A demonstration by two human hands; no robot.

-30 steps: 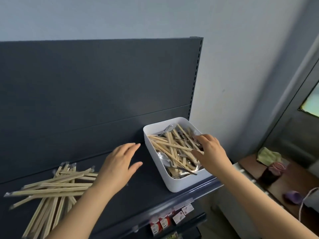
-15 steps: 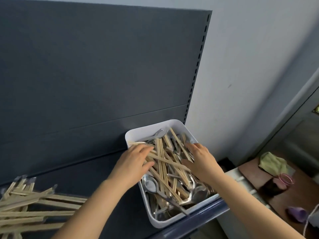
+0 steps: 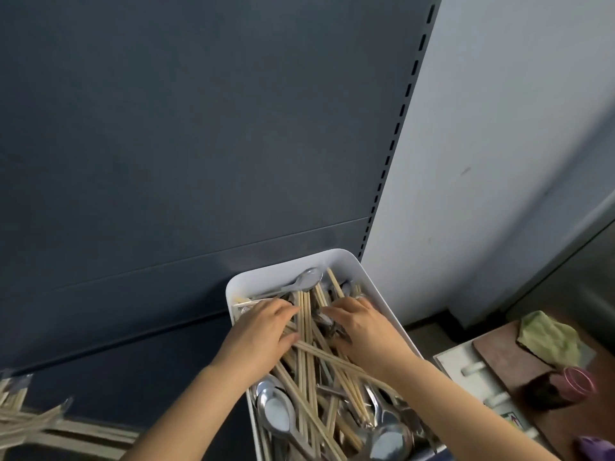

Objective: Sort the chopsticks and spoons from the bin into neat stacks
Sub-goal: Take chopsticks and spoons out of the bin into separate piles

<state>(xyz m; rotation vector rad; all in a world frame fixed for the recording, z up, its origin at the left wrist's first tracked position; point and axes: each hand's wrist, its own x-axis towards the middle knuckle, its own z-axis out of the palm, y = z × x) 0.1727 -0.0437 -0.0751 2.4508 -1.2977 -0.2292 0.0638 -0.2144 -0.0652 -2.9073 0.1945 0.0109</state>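
A white bin (image 3: 336, 259) stands on the dark shelf, full of mixed wooden chopsticks (image 3: 306, 364) and metal spoons (image 3: 278, 412). Both hands are inside it, resting palm down on the pile. My left hand (image 3: 263, 331) lies on the left side, fingers spread over chopsticks. My right hand (image 3: 361, 326) lies on the right side, fingers curled into the pile. Whether either hand grips anything is hidden under the palms. A loose stack of chopsticks (image 3: 43, 427) lies on the shelf at lower left.
The dark shelf back panel (image 3: 199, 144) rises right behind the bin. A pale wall (image 3: 499, 161) is to the right. Below right stands a brown board (image 3: 512, 364) with a green cloth (image 3: 549, 337), a pink-rimmed cup (image 3: 574, 382) and a purple object (image 3: 595, 447).
My left hand has moved from the shelf into the bin. Both hands now press into the pile. The view has shifted closer, so the bin sits lower and larger.
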